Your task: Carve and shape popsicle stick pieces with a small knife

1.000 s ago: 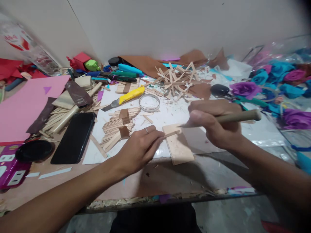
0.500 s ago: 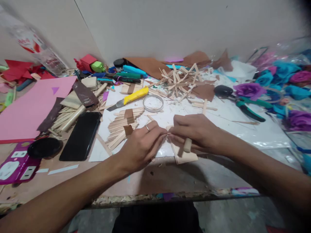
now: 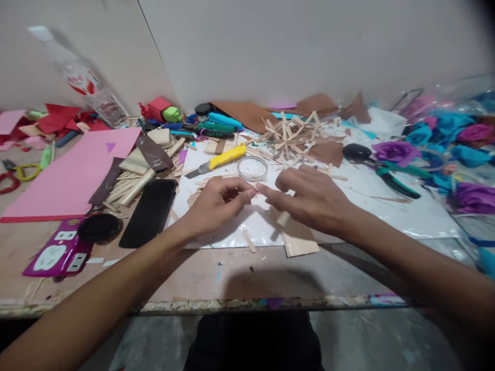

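Note:
My left hand (image 3: 216, 203) is closed in a pinch over the white sheet (image 3: 386, 206), its fingertips almost meeting those of my right hand (image 3: 309, 198). What the pinch holds is too small to make out. My right hand's fingers are partly stretched toward the left, and a wooden tool handle (image 3: 282, 219) sticks out from under its palm. Just below that hand lies a small panel of glued wooden sticks (image 3: 299, 241). A single loose stick (image 3: 248, 240) lies on the sheet near the front edge.
A yellow utility knife (image 3: 220, 158), tape ring (image 3: 252, 167) and heap of sticks (image 3: 294, 131) lie behind my hands. Black phone (image 3: 149, 212), black lid (image 3: 98, 228), purple power strip (image 3: 58, 252) and pink sheet (image 3: 73, 172) sit left. Green pliers (image 3: 390, 175) and paper flowers (image 3: 398, 152) are right.
My right hand swung the wooden-handled tool down and tucked it under the palm, then both hands lifted off the panel and moved back. A loose stick now lies on the sheet.

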### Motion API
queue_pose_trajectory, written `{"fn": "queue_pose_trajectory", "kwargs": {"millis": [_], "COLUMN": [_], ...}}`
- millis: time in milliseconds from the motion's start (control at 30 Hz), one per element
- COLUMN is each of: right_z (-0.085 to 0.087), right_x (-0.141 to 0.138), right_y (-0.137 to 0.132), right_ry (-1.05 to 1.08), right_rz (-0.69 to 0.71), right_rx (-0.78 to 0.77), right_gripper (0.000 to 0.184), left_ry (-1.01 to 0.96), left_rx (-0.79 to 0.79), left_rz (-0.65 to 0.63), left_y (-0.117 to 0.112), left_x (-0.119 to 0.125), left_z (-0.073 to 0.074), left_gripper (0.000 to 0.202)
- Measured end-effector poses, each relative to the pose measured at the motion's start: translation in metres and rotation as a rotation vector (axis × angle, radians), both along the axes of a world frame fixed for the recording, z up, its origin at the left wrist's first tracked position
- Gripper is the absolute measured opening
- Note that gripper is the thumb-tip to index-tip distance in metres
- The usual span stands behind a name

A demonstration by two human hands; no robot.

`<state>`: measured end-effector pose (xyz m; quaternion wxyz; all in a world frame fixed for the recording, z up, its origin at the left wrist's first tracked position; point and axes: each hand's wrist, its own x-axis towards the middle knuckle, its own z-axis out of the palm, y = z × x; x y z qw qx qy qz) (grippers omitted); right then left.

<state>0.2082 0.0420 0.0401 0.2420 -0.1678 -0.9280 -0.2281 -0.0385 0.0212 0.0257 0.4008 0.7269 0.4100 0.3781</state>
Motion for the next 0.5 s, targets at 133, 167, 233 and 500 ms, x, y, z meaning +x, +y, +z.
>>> {"fn": "queue_pose_trajectory", "kwargs": {"millis": [133,167,233,500], "right_z": [0.003,0.002,-0.001,-0.003], "right_x": [0.0,0.001,0.002,-0.038], "right_y": [0.013,0.016,0.019,-0.03], "right_ry": [0.055,0.038,0.012,-0.182], "right_rz": [-0.116,-0.142,-0.207,-0.01], "right_rx": [-0.273,-0.356,-0.429,-0.518], "right_gripper": [0.056,0.058,0.056,0.042], "left_ry": [-0.322,-0.404,-0.505,-0.603], "left_rx": [-0.263,-0.307,-0.336,-0.347], "left_rz": [0.204,0.239,0.298,0.407], "left_y": [0.009,0.011,0.014,0.017], "left_x": [-0.007,-0.008,-0.009,-0.01], "left_z": [0.001,0.0,-0.003,-0.006], "left_gripper": [0.013,0.014,0.015,0.012]}}
